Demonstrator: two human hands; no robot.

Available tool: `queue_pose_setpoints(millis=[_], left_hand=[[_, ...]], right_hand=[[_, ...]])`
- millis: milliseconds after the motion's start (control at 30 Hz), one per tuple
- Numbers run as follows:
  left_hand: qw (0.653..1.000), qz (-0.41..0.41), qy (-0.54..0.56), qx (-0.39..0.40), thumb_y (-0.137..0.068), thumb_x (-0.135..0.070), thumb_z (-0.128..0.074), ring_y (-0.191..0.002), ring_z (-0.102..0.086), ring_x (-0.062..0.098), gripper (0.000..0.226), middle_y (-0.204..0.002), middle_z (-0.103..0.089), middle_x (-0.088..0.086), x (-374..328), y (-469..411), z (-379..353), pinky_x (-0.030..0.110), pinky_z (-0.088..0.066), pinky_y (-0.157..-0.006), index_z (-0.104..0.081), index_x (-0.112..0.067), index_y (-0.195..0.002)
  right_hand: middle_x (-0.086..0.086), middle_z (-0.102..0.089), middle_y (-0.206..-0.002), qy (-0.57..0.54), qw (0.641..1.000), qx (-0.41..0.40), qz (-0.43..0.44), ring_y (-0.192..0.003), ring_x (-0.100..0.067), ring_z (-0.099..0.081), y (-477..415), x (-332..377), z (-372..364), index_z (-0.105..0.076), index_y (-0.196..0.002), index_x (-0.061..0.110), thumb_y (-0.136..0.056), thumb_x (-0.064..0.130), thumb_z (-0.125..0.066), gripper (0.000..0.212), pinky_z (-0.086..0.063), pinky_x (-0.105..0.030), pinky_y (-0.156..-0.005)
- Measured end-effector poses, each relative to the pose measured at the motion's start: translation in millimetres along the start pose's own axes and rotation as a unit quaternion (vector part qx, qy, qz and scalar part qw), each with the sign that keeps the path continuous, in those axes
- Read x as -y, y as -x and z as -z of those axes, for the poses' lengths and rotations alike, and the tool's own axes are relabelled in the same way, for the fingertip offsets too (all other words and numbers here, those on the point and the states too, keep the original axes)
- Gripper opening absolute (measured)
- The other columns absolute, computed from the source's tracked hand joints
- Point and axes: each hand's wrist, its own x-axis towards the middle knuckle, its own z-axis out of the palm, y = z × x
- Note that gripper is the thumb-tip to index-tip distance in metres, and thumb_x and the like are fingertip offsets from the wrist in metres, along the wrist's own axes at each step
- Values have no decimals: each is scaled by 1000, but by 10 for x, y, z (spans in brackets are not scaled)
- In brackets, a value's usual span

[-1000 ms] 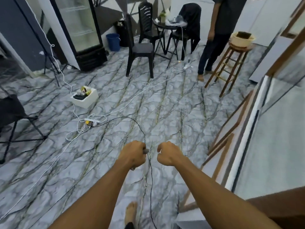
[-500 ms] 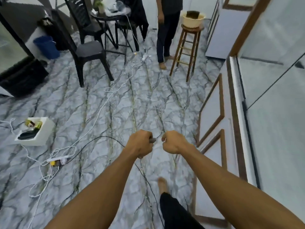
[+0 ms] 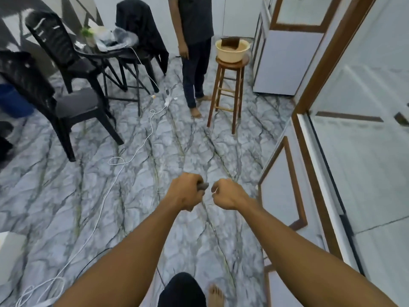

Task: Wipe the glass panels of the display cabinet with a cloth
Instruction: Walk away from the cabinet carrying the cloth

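Marbled floor [image 3: 168,156] lies open beside the display cabinet [image 3: 305,151], its glass panels [image 3: 365,173] filling the right edge. The left hand [image 3: 186,192] grips a small grey object [image 3: 203,186]. The right hand [image 3: 229,196] is fisted just beside it, with nothing visible inside. Ahead stand a stool [image 3: 228,89] bearing a basin [image 3: 232,53], a person [image 3: 194,41] and black chairs [image 3: 70,103]. A white cable [image 3: 120,161] trails across the floor.

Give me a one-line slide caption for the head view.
Before wiping: left hand grips a small grey object, right hand fisted beside it, display cabinet at right, basin on stool ahead.
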Motion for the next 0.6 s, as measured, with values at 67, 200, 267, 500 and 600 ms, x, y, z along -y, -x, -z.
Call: queue_pose_setpoints(millis=[67, 200, 267, 500, 600], left_hand=[[1000, -9, -3, 7, -91, -26, -66, -61, -53, 5, 7, -71, -56, -16, 101, -512, 100, 20, -34, -53, -69, -21, -94], [999, -48, 10, 18, -92, -27, -67, -64, -58, 11, 9, -72, -60, -11, 297, -1662, 285, 21, -34, -51, -69, -18, -93], [997, -70, 4, 28, -92, -27, -68, -69, -61, 15, 13, -78, -66, -5, 350, -2238, 437, 26, -39, -56, -69, -15, -95], [991, -124, -18, 44, -88, -26, -68, -78, -62, 22, 8, -82, -66, 0, 339, -3892, 859, 31, -45, -64, -64, -20, -88], [991, -125, -5, 49, -87, -29, -71, -83, -64, 22, 14, -89, -70, 1, 332, -4583, 970, 34, -51, -69, -70, -17, -94]], right_hand=[[-24, -71, -114, 0, 1000, -5, -7, -105, -41, -67, -417, 9, 227, -69, -118, -2, -80, 10, -56, 42, -60, -53, -85], [-10, -64, -134, -7, 999, -19, -31, -115, -30, -64, -1368, -46, 680, -65, -134, 17, -92, 16, -56, 43, -57, -39, -92], [-9, -60, -141, -14, 998, -41, -47, -125, -29, -59, -1820, -57, 931, -61, -139, 18, -94, 19, -56, 45, -53, -40, -100], [-11, -57, -144, -32, 995, -51, -86, -127, -30, -57, -3070, -50, 1786, -59, -140, 17, -94, 18, -57, 46, -51, -43, -104], [-12, -57, -143, -33, 993, -65, -93, -125, -31, -58, -3643, -147, 2134, -57, -140, 18, -91, 21, -62, 49, -53, -44, -101]])
